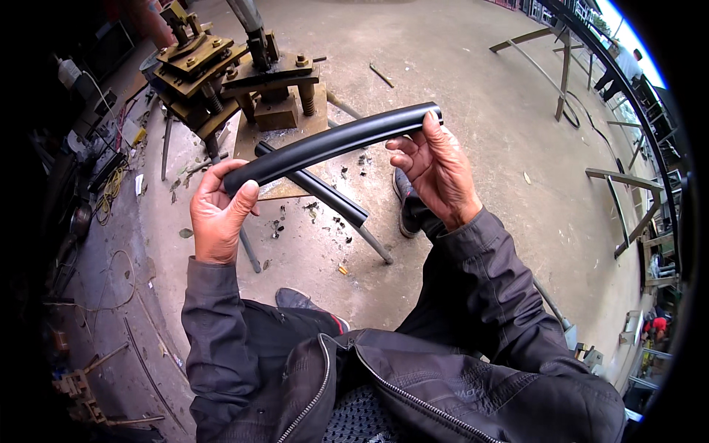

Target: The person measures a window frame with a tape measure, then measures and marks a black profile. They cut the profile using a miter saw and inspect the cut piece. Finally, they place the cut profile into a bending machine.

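Observation:
Between my two hands I hold up a black, slightly curved tube [332, 142], raised at its right end. My left hand [221, 208] is closed round its left end, thumb on top. At the right end, my right hand [437, 166] pinches it between thumb and fingers. Beneath it a second black tube [329, 198] lies slantwise across the edge of a small work stand [247, 151]; the held tube hides part of it. On that stand, just beyond my hands, is a metal press tool [273, 87] with plates, bolts and springs.
Another similar press tool [193, 66] stands to the left. Stand legs [375, 245] reach the floor near my shoes. Dark scraps [277, 227] litter the concrete. Metal frames [567, 74] stand at right, with a person [628, 66] far off. A yellow cable [111, 193] lies left.

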Tool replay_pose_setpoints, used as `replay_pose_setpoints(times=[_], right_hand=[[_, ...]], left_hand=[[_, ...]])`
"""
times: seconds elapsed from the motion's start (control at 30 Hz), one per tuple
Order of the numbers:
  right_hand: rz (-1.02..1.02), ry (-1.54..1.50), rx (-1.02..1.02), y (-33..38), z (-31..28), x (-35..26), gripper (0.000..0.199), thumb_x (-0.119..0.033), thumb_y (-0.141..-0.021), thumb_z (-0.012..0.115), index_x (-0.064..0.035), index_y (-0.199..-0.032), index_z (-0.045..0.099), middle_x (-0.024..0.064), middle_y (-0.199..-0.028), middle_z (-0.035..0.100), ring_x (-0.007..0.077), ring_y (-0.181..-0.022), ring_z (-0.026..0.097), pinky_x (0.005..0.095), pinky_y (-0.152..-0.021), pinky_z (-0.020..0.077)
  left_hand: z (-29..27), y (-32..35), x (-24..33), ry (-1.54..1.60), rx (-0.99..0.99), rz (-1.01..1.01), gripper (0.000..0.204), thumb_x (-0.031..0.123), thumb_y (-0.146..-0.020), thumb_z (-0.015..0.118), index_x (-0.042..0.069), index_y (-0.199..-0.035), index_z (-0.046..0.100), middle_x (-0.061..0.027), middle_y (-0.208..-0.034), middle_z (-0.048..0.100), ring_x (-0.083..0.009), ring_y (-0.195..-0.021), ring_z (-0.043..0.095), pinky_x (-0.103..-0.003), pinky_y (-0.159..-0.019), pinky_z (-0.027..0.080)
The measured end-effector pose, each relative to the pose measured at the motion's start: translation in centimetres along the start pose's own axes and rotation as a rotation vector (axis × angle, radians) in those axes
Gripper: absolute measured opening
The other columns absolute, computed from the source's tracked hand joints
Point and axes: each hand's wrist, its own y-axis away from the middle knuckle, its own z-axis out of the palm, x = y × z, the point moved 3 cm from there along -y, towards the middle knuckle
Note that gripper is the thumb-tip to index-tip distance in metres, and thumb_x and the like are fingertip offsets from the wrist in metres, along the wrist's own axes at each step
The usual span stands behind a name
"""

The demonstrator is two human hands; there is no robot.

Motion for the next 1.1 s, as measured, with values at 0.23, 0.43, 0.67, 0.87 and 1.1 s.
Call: replay_pose_setpoints(times=[0.23,0.43,0.67,0.87,1.1], right_hand=[[0.02,0.108,0.067,0.7,-0.7,-0.3,0.035,-0.033,-0.109,0.057,-0.0014,-0.122,0.061,0.0143,-0.117,0.071,0.0251,-0.103,0.073,0.037,-0.081,0.0654],[0.01,0.174,0.092,0.2,0.2,0.2,0.036,-0.036,-0.107,0.058,-0.0034,-0.122,0.062,0.012,-0.115,0.071,0.0229,-0.099,0.072,0.0349,-0.076,0.0633],[-0.003,0.272,0.07,0.6,0.9,-0.9,0.04,-0.038,-0.106,0.061,-0.0015,-0.121,0.062,0.0121,-0.113,0.07,0.0209,-0.097,0.07,0.0333,-0.074,0.0623],[-0.09,0.449,0.035,0.1,1.6,-3.0,0.045,-0.042,-0.107,0.058,0.0002,-0.122,0.065,0.0134,-0.107,0.071,0.02,-0.092,0.071,0.0325,-0.073,0.062],[-0.165,0.463,-0.046,-0.7,3.1,-5.0,0.048,-0.045,-0.105,0.061,-0.0001,-0.119,0.067,0.0128,-0.104,0.072,0.0173,-0.088,0.072,0.0308,-0.073,0.063]], left_hand=[[1.4,-1.6,-1.8,0.451,0.021,-0.054,0.023,0.026,-0.107,0.063,0.005,-0.115,0.064,-0.0025,-0.089,0.065,-0.0108,-0.075,0.059,-0.029,-0.071,0.053],[0.8,-2.6,-1.5,0.542,0.073,-0.016,0.028,0.031,-0.108,0.06,0.004,-0.109,0.066,-0.0036,-0.087,0.066,-0.011,-0.074,0.061,-0.029,-0.072,0.055],[1.3,-2.4,-0.4,0.529,0.101,0.001,0.028,0.031,-0.109,0.059,0.003,-0.11,0.066,-0.0048,-0.088,0.067,-0.0103,-0.073,0.061,-0.028,-0.07,0.056],[1.0,-2.3,2.8,0.441,0.091,0.043,0.031,0.032,-0.109,0.059,0.003,-0.116,0.066,-0.0066,-0.09,0.069,-0.0102,-0.074,0.062,-0.03,-0.07,0.058],[0.3,-4.8,5.6,0.293,0.062,0.14,0.033,0.035,-0.107,0.061,0.003,-0.112,0.068,-0.0048,-0.089,0.07,-0.0098,-0.072,0.064,-0.026,-0.069,0.057]])
